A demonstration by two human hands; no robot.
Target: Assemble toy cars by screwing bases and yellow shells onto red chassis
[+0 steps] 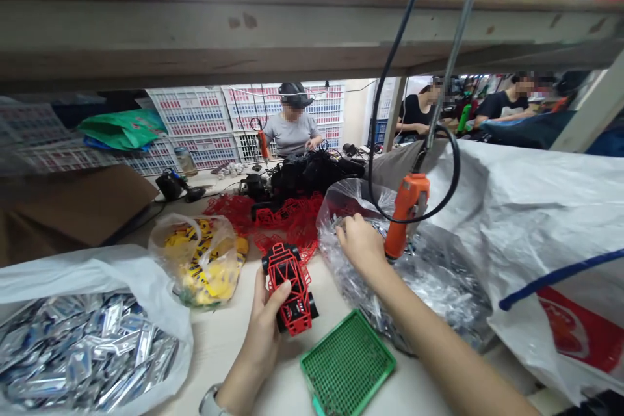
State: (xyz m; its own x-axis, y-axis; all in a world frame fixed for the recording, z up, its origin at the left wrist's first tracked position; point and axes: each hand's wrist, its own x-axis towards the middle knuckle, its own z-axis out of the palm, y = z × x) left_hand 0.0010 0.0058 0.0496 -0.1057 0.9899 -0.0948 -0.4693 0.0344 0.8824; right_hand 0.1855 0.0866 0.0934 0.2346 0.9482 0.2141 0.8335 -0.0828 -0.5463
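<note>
My left hand [263, 322] grips a toy car [294, 273] with a red cage-like frame and black wheels, the thumb lying across its top. To its right, my right hand [361, 244] reaches into the mouth of a clear plastic bag [439, 292] full of silvery parts. Its fingers are curled downward, and their tips are partly hidden, so what they pinch does not show. An orange electric screwdriver [407, 211] hangs right beside that wrist. Below the car, a green gridded tray [376, 337] lies on the white table between my forearms.
A white bag [180, 344] of shiny packets sits at left, near a bag of yellow parts [209, 266]. Red frames [297, 214] and black parts [312, 172] lie piled behind. A shelf [195, 32] crosses overhead. Other people work across the table and at right.
</note>
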